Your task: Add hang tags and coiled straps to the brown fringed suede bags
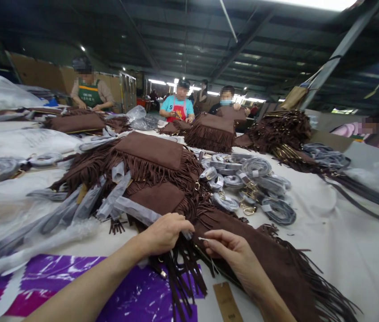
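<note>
Fingers curled, my left hand (165, 232) is closed around a plastic-wrapped strap (137, 210), whose end pokes out past the knuckles. Close by on the right, my right hand (231, 250) pinches a thin white tag string (214, 267) between thumb and forefinger. Below it hangs or lies a brown paper hang tag (227, 302); I cannot tell which. Beneath both hands is a dark brown fringed bag (259, 250), lying flat with its fringe spread out. A small gold clasp (163, 273) shows below my left hand.
More fringed bags (149, 150) are piled ahead. Coiled, wrapped straps (256, 167) with gold hooks lie right of that pile. Long wrapped straps (58, 219) and a purple plastic sheet (135, 290) are at left. Several co-workers, including a person in a green apron (90, 95), are across the table.
</note>
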Tool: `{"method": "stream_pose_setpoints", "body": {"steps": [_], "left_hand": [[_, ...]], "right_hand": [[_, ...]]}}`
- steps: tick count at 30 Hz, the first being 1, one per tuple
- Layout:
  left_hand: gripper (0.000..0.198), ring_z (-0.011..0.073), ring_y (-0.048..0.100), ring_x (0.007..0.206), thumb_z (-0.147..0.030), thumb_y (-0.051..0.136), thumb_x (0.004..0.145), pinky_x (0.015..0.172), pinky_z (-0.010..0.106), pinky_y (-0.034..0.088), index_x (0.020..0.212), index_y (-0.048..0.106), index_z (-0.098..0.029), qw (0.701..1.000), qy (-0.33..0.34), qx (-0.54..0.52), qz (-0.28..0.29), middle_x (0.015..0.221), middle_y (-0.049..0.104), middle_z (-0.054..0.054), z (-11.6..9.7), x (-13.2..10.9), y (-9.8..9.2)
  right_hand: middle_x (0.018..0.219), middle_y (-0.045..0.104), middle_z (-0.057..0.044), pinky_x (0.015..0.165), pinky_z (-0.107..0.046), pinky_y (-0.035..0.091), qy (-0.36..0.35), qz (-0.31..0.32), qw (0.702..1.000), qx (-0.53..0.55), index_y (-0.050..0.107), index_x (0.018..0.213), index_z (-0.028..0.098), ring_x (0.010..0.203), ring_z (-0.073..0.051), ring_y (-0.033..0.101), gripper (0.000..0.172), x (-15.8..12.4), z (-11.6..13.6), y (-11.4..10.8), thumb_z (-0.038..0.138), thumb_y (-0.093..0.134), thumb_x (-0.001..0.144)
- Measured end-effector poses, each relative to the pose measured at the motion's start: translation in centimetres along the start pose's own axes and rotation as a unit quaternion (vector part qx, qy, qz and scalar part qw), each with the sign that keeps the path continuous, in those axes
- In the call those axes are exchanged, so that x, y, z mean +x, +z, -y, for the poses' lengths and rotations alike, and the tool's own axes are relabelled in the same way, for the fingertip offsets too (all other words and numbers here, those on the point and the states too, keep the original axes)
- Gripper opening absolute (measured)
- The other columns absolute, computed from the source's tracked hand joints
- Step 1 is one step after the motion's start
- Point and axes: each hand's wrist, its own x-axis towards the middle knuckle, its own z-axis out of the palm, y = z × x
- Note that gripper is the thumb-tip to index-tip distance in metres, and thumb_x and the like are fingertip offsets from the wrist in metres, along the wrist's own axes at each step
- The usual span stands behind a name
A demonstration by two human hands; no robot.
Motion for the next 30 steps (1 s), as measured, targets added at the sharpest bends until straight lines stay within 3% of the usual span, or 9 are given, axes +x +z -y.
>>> {"method": "stream_pose_setpoints", "body": {"steps": [6,12,16,20,25,30], "left_hand": [[0.030,0.0136,0.060,0.081,0.001,0.042,0.073,0.076,0.022,0.044,0.083,0.064,-0.017,0.990,-0.008,-0.144,-0.010,0.085,0.069,0.002,0.7,-0.4,-0.2],[0.025,0.0127,0.058,0.073,0.000,0.045,0.066,0.067,0.020,0.040,0.078,0.059,-0.017,0.991,-0.031,-0.134,0.009,0.077,0.065,0.000,0.2,-0.5,-0.8],[0.007,0.0136,0.054,0.072,-0.018,0.062,0.072,0.065,0.021,0.038,0.079,0.059,-0.017,0.992,-0.026,-0.118,0.031,0.078,0.062,-0.001,-0.2,-0.5,-1.4],[0.010,0.0137,0.053,0.075,-0.023,0.059,0.082,0.069,0.022,0.037,0.074,0.061,-0.017,0.991,-0.006,-0.126,0.041,0.074,0.062,0.000,-0.1,-0.5,-1.6],[0.008,0.0136,0.054,0.076,-0.015,0.059,0.081,0.073,0.024,0.038,0.073,0.060,-0.017,0.991,0.023,-0.123,0.053,0.075,0.062,0.000,0.3,-0.6,-1.5],[0.013,0.0154,0.054,0.081,-0.013,0.066,0.079,0.076,0.026,0.036,0.069,0.059,-0.017,0.994,0.040,-0.084,0.058,0.075,0.062,0.000,0.4,-0.6,-1.4]], "right_hand": [[0.071,0.067,-0.002,0.058,-0.022,0.050,0.007,-0.027,1.000,0.009,0.066,0.076,0.017,0.063,-0.015,0.059,0.048,0.8,-1.8,0.2,0.059,0.083,0.064],[0.062,0.054,0.002,0.055,-0.023,0.041,-0.039,-0.004,0.997,-0.065,0.061,0.071,0.017,0.058,-0.014,0.049,0.041,0.6,-1.3,1.0,0.056,0.073,0.074],[0.057,0.045,0.005,0.050,-0.025,0.031,-0.088,-0.019,0.981,-0.175,0.056,0.068,0.019,0.053,-0.013,0.040,0.030,0.4,-0.8,1.8,0.046,0.060,0.081],[0.059,0.049,0.003,0.052,-0.026,0.033,-0.150,-0.035,0.947,-0.281,0.056,0.067,0.020,0.055,-0.014,0.044,0.024,0.1,-0.7,2.4,0.034,0.053,0.086],[0.064,0.052,0.002,0.055,-0.027,0.034,-0.216,-0.034,0.906,-0.362,0.058,0.070,0.021,0.057,-0.016,0.048,0.018,0.2,-0.9,3.1,0.023,0.051,0.086],[0.072,0.057,0.000,0.063,-0.028,0.038,-0.258,-0.002,0.889,-0.379,0.058,0.074,0.021,0.066,-0.017,0.056,0.017,0.4,-0.5,3.3,0.018,0.050,0.089]]}}
